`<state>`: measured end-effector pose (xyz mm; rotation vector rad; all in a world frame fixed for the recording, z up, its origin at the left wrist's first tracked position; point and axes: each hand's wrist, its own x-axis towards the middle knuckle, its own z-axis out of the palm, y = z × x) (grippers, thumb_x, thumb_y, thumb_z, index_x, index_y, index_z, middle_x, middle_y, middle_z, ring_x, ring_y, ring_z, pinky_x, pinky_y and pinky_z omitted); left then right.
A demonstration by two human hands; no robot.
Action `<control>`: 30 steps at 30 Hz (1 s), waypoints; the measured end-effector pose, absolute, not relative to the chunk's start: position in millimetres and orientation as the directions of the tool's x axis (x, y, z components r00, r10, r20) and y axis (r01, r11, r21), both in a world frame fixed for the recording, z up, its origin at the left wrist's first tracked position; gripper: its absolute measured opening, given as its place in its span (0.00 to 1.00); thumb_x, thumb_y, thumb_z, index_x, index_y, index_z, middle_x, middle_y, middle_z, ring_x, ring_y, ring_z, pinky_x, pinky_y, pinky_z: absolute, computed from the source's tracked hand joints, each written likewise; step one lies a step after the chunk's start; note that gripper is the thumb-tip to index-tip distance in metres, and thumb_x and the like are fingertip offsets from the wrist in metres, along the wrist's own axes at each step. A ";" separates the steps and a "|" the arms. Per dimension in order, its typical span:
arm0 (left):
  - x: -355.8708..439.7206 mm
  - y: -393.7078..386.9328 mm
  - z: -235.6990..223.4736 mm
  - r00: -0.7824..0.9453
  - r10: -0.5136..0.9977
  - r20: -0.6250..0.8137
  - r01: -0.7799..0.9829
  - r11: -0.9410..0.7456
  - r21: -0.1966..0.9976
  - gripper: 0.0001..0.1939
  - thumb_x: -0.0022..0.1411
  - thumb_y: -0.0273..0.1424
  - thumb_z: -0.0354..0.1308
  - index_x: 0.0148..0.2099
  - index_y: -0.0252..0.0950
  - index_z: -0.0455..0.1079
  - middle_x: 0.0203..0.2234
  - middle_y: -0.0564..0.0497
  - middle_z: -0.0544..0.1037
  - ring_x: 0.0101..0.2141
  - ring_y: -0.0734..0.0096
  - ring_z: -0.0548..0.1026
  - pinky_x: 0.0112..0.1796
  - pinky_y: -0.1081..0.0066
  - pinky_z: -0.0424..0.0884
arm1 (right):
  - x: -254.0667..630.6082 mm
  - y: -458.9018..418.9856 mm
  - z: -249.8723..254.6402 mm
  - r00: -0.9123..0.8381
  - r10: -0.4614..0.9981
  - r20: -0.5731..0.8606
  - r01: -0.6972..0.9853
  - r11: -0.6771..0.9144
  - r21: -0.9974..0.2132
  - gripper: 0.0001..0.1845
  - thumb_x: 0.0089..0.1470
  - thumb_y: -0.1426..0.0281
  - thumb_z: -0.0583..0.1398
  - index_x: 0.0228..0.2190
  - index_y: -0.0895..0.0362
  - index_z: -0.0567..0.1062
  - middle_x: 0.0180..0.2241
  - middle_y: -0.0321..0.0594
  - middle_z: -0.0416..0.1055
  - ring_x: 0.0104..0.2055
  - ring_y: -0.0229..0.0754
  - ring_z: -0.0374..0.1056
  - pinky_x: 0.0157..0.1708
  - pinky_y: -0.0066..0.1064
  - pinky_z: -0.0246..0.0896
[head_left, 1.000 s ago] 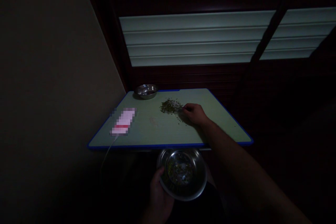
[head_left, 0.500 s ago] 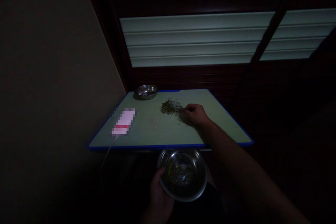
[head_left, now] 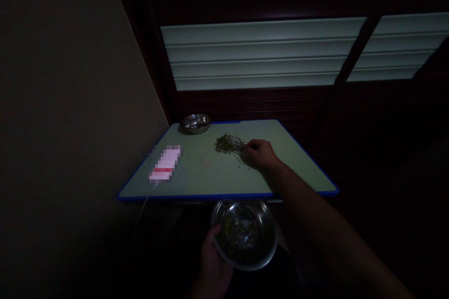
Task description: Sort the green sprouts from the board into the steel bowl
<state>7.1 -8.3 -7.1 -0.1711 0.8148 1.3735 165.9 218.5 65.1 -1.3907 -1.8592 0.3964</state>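
Pretty dark in here, so bear with me. Far left of the frame is a plain wall [head_left: 70, 79], running down into shadow at the bottom. Next along, left of centre, a pixelated pinkish-white slab [head_left: 165, 163] with a red stripe lies on the pale green, blue-edged counter [head_left: 189, 182], and a thin white cable [head_left: 145, 202] droops from its lower end over the front edge. Up from that, at the counter's back left corner, sits a small steel bowl [head_left: 195, 129].

Bottom middle, the left hand [head_left: 214, 259] has its fingers curled round the left side of a bigger steel bowl [head_left: 269, 238], thumb over the rim, solid grip. That bowl is just off the counter's front edge, with greenish bits [head_left: 238, 229] inside.

Just above mid-frame's lower half there's a loose pile of small dark greenish grains [head_left: 225, 143] on the counter, a few strays toward the lower right. The right hand [head_left: 259, 152] is at the pile's right edge, fingers bunched close together; too dim to tell if they're fully closed or have hold of anything. Its forearm runs to the lower right corner. Behind, pale slatted panels [head_left: 256, 56] in dark woodwork [head_left: 266, 0] stretch to the upper right.
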 end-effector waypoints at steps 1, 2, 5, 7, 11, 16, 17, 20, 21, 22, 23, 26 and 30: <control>7.1 -8.3 -6.4 -0.022 0.796 -0.605 -0.910 0.235 0.342 0.11 0.57 0.29 0.56 0.41 0.34 0.78 0.30 0.46 0.83 0.37 0.57 0.80 0.47 0.57 0.71 | 165.6 218.8 64.9 -0.116 0.912 0.394 0.676 0.363 -0.642 0.10 0.48 0.67 0.58 0.26 0.58 0.78 0.26 0.39 0.75 0.29 0.40 0.68 0.32 0.29 0.58; 7.1 -8.2 -5.8 -0.022 0.793 -0.609 -0.908 0.239 0.344 0.11 0.58 0.29 0.56 0.40 0.34 0.78 0.30 0.46 0.83 0.37 0.57 0.80 0.47 0.57 0.71 | 165.1 219.0 64.8 -0.123 0.909 0.399 0.674 0.372 -0.638 0.10 0.49 0.67 0.58 0.26 0.58 0.78 0.26 0.39 0.75 0.29 0.39 0.68 0.32 0.29 0.58; 7.2 -8.1 -5.3 -0.019 0.779 -0.627 -0.899 0.261 0.352 0.11 0.59 0.30 0.55 0.39 0.34 0.78 0.29 0.46 0.83 0.36 0.58 0.80 0.47 0.57 0.71 | 163.4 219.2 65.6 -0.141 0.905 0.402 0.660 0.389 -0.643 0.10 0.49 0.66 0.58 0.25 0.58 0.77 0.25 0.39 0.75 0.28 0.39 0.67 0.31 0.28 0.57; 7.2 -7.8 -6.5 -0.025 0.778 -0.628 -0.897 0.260 0.357 0.11 0.60 0.30 0.54 0.37 0.34 0.78 0.28 0.46 0.83 0.35 0.58 0.80 0.47 0.58 0.71 | 162.4 219.3 66.7 -0.149 0.907 0.395 0.646 0.391 -0.655 0.10 0.49 0.66 0.58 0.25 0.58 0.77 0.25 0.38 0.75 0.28 0.38 0.67 0.31 0.28 0.57; 7.4 -7.0 -10.5 -0.032 0.787 -0.617 -0.900 0.246 0.360 0.10 0.59 0.29 0.55 0.36 0.32 0.78 0.29 0.45 0.83 0.35 0.59 0.80 0.46 0.59 0.71 | 162.5 221.6 67.2 -0.170 0.911 0.375 0.591 0.399 -0.702 0.10 0.48 0.65 0.58 0.26 0.58 0.77 0.25 0.37 0.74 0.28 0.38 0.66 0.31 0.29 0.57; 7.7 -6.7 -10.9 -0.053 0.785 -0.617 -0.903 0.226 0.364 0.11 0.58 0.29 0.55 0.40 0.33 0.77 0.28 0.46 0.83 0.35 0.59 0.80 0.46 0.57 0.71 | 165.9 224.9 64.6 -0.217 0.922 0.322 0.501 0.388 -0.774 0.09 0.46 0.66 0.59 0.24 0.59 0.76 0.23 0.36 0.73 0.27 0.38 0.65 0.30 0.28 0.57; 7.7 -6.7 -10.4 -0.055 0.785 -0.617 -0.905 0.222 0.363 0.11 0.58 0.28 0.55 0.40 0.33 0.77 0.28 0.46 0.83 0.35 0.59 0.80 0.46 0.57 0.71 | 166.2 224.8 64.6 -0.217 0.924 0.314 0.489 0.382 -0.784 0.09 0.45 0.66 0.59 0.24 0.59 0.76 0.23 0.36 0.72 0.27 0.38 0.65 0.30 0.28 0.57; 7.8 -6.7 -9.1 -0.040 0.788 -0.614 -0.909 0.226 0.350 0.11 0.58 0.29 0.55 0.39 0.33 0.77 0.28 0.46 0.83 0.36 0.58 0.80 0.47 0.57 0.71 | 165.4 223.1 66.5 -0.214 0.924 0.319 0.472 0.383 -0.794 0.10 0.46 0.66 0.59 0.25 0.60 0.76 0.24 0.37 0.73 0.28 0.37 0.65 0.31 0.28 0.57; 7.7 -6.8 -9.0 -0.033 0.789 -0.613 -0.910 0.230 0.346 0.11 0.58 0.29 0.55 0.39 0.33 0.77 0.28 0.46 0.83 0.36 0.58 0.80 0.47 0.57 0.70 | 164.7 222.4 67.4 -0.217 0.922 0.321 0.474 0.387 -0.791 0.10 0.46 0.65 0.59 0.25 0.60 0.76 0.24 0.37 0.73 0.28 0.37 0.65 0.32 0.28 0.58; 7.6 -6.9 -9.1 -0.027 0.791 -0.611 -0.910 0.234 0.343 0.11 0.58 0.29 0.55 0.39 0.33 0.77 0.29 0.46 0.83 0.36 0.58 0.80 0.47 0.57 0.70 | 163.9 221.8 68.2 -0.224 0.920 0.322 0.477 0.392 -0.787 0.11 0.46 0.65 0.59 0.25 0.60 0.76 0.24 0.37 0.73 0.28 0.37 0.65 0.32 0.28 0.58; 7.5 -7.0 -9.3 -0.022 0.791 -0.611 -0.910 0.238 0.340 0.11 0.58 0.29 0.56 0.39 0.33 0.77 0.30 0.45 0.83 0.37 0.57 0.80 0.47 0.57 0.70 | 163.0 221.4 68.8 -0.232 0.919 0.319 0.479 0.394 -0.784 0.11 0.47 0.64 0.59 0.25 0.60 0.76 0.24 0.37 0.73 0.28 0.37 0.65 0.32 0.28 0.58; 7.3 -6.8 -11.1 -0.024 0.786 -0.618 -0.910 0.239 0.340 0.11 0.58 0.30 0.55 0.40 0.33 0.77 0.30 0.45 0.83 0.36 0.57 0.80 0.47 0.56 0.70 | 161.0 221.7 68.7 -0.272 0.912 0.307 0.467 0.404 -0.787 0.13 0.47 0.63 0.59 0.26 0.60 0.77 0.25 0.38 0.73 0.28 0.37 0.64 0.31 0.28 0.58; 7.5 -5.9 -14.0 -0.027 0.785 -0.619 -0.910 0.237 0.341 0.11 0.58 0.29 0.55 0.39 0.33 0.77 0.29 0.45 0.83 0.36 0.58 0.80 0.47 0.57 0.70 | 160.2 223.4 66.1 -0.352 0.889 0.291 0.410 0.426 -0.806 0.16 0.48 0.60 0.59 0.28 0.61 0.77 0.26 0.38 0.73 0.29 0.38 0.65 0.32 0.28 0.58</control>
